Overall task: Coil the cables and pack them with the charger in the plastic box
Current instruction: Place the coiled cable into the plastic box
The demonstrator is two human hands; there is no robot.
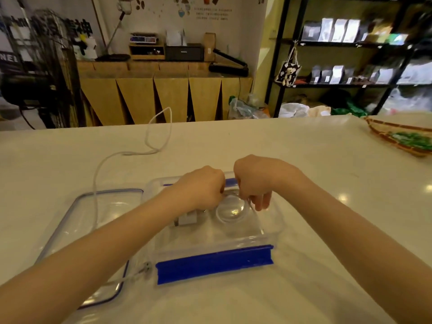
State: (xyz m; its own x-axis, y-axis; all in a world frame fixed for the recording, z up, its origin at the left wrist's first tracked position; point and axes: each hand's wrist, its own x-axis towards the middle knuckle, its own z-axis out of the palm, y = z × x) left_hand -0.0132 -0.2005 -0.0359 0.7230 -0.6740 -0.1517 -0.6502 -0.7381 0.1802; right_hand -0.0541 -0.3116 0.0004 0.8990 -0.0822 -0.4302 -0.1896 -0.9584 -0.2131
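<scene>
A clear plastic box (pixel 268 232) with blue latches sits in the middle of the white table. Inside it lie a white charger (pixel 187 219) and a coiled white cable (pixel 230 211). My left hand (pixel 201 188) and my right hand (pixel 254 181) are both inside the box. Their fingertips pinch the coil at its far edge, left hand on the left side and right hand on the right. A second white cable (pixel 98 174) lies uncoiled, looping from the far table edge across the lid, with its plug (pixel 146 267) by the box's near-left corner.
The box's clear lid (pixel 77 206) with a blue seal lies flat to the left of the box. A woven basket (pixel 402 139) with green contents stands at the far right of the table. Beyond the table are a wooden counter and black shelves.
</scene>
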